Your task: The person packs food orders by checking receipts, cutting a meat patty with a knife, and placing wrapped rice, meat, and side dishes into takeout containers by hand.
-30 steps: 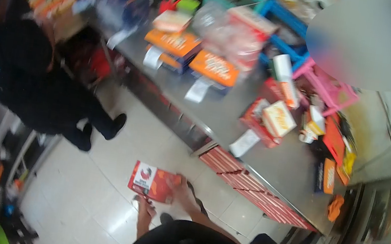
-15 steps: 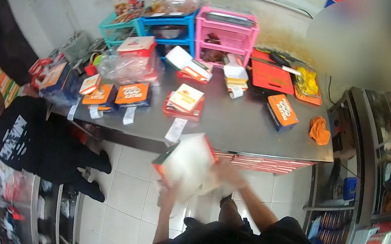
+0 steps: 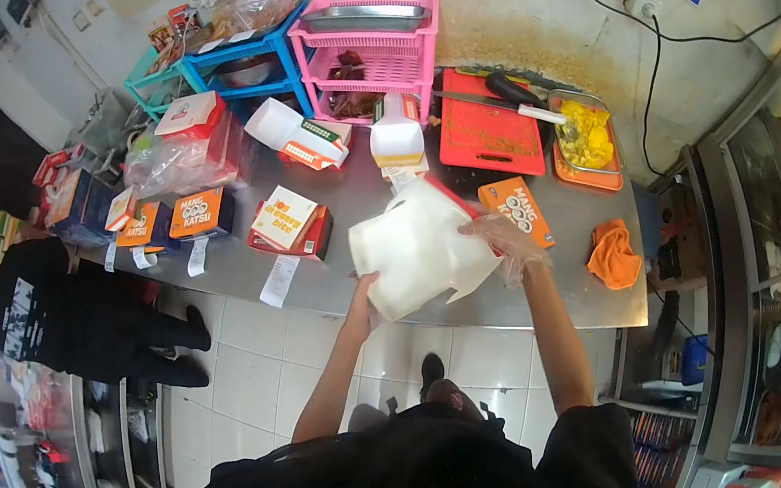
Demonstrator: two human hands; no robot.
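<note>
A partly folded cardboard food box (image 3: 419,253), white inside with a red edge, is held over the front of the steel table. My left hand (image 3: 361,302) grips its lower left edge, fingers partly hidden by the card. On the box's right side, my right hand (image 3: 509,246) is closed on the edge and wears a clear plastic glove. Just behind that hand lies an orange Mang Katsu box (image 3: 518,210). To the left of the held box, a white and yellow carton (image 3: 284,218) rests on a red box (image 3: 316,236), with a paper receipt (image 3: 279,280) hanging at the table edge.
Open white cartons (image 3: 298,134) stand mid-table. Behind are a pink rack (image 3: 376,70), a red cutting board (image 3: 492,138) with a knife (image 3: 531,112), and a tray of yellow food (image 3: 585,137). An orange cloth (image 3: 616,255) lies right. Another person (image 3: 68,307) stands left.
Both hands have lifted the box forward, from above the floor to over the table's front edge. Its white inside now shows more sharply, and my view has turned to the right.
</note>
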